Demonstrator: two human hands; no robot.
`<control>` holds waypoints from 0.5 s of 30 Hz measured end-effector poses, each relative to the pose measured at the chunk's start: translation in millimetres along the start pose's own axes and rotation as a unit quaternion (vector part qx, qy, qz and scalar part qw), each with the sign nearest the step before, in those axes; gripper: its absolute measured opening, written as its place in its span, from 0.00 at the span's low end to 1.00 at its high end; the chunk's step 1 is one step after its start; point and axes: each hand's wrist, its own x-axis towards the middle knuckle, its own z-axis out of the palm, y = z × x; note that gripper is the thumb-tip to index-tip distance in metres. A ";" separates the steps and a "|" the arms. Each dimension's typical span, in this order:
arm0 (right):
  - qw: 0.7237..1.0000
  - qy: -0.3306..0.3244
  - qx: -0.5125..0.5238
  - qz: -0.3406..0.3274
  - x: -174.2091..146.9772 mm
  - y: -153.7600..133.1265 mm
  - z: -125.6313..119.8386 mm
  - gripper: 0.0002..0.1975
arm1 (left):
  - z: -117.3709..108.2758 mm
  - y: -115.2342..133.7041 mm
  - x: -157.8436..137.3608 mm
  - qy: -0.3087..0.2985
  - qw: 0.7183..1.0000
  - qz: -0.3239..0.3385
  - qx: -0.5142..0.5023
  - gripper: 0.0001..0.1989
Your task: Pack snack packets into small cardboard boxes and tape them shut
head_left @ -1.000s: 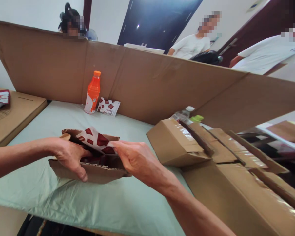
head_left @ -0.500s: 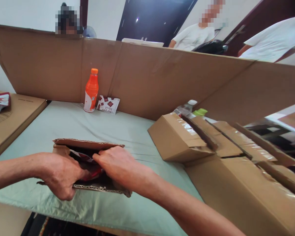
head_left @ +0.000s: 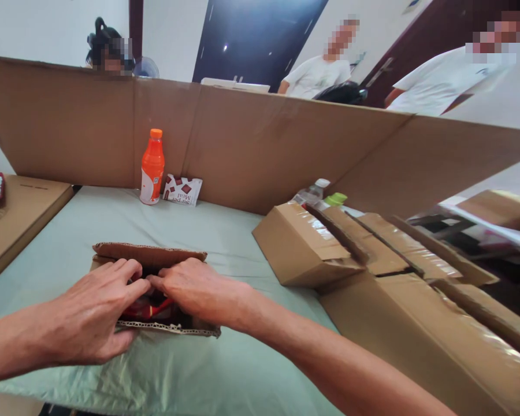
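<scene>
A small open cardboard box (head_left: pixel 173 330) stands on the cloth-covered table, with its top flaps raised. Inside lies a shiny red packet (head_left: pixel 145 311), partly covered by the hands. My left hand (head_left: pixel 97 303) is over the box's left side, fingers bent inward and apart from the thumb, which lies outside the near wall. My right hand (head_left: pixel 195 289) reaches in from the right with its fingers curled; their grip is hidden within the box. Behind the box, an orange drink bottle (head_left: pixel 153 167) stands upright beside a white sachet with dark red squares (head_left: pixel 182 190).
A tall cardboard panel (head_left: pixel 251 144) borders the table's back. Several cardboard boxes (head_left: pixel 294 245) fill the right side, a clear bottle (head_left: pixel 314 192) and green cap (head_left: pixel 335 199) behind them. A flat carton (head_left: pixel 26 211) lies left. People (head_left: pixel 318 75) are beyond the panel.
My left hand has risen from deeper in the box, and its fingers have loosened. My right hand stays at the opening. More of the red packet shows; the view has shifted slightly.
</scene>
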 end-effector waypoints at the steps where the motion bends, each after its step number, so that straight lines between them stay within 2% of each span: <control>1: 0.999 0.043 0.013 -0.010 -4.6 2.7 1.0 0.10 | -0.2 -1.6 1.3 0.013 1.000 0.005 0.002 0.21; 3: 0.983 0.176 0.056 -0.014 -16.8 13.3 0.1 0.09 | -3.9 -5.1 3.6 0.022 1.000 0.022 0.004 0.23; 4: 0.963 0.255 0.086 -0.001 -23.1 22.4 -1.4 0.10 | -6.8 -7.0 4.3 0.017 0.999 0.031 0.001 0.25; 6: 0.904 0.397 0.147 0.056 -31.3 50.8 -3.4 0.11 | -12.2 -11.7 5.3 -0.003 0.999 0.044 -0.010 0.26; 7: 0.875 0.440 0.175 0.101 -31.5 70.4 -2.4 0.11 | -13.3 -14.8 5.6 -0.012 0.999 0.050 -0.014 0.26; 9: 0.831 0.459 0.229 0.216 -22.1 119.4 6.3 0.10 | -9.9 -22.5 7.1 -0.008 0.997 0.068 -0.017 0.31; 11: 0.795 0.414 0.294 0.332 -1.1 175.8 24.1 0.09 | 1.3 -31.7 11.2 0.029 0.995 0.090 -0.016 0.37; 12: 0.786 0.400 0.306 0.359 12.3 204.2 35.0 0.09 | 9.2 -36.2 14.5 0.055 0.994 0.093 -0.017 0.38; 15: 0.766 0.373 0.329 0.407 57.0 280.2 67.7 0.11 | 35.8 -47.5 24.8 0.081 0.992 0.100 -0.011 0.26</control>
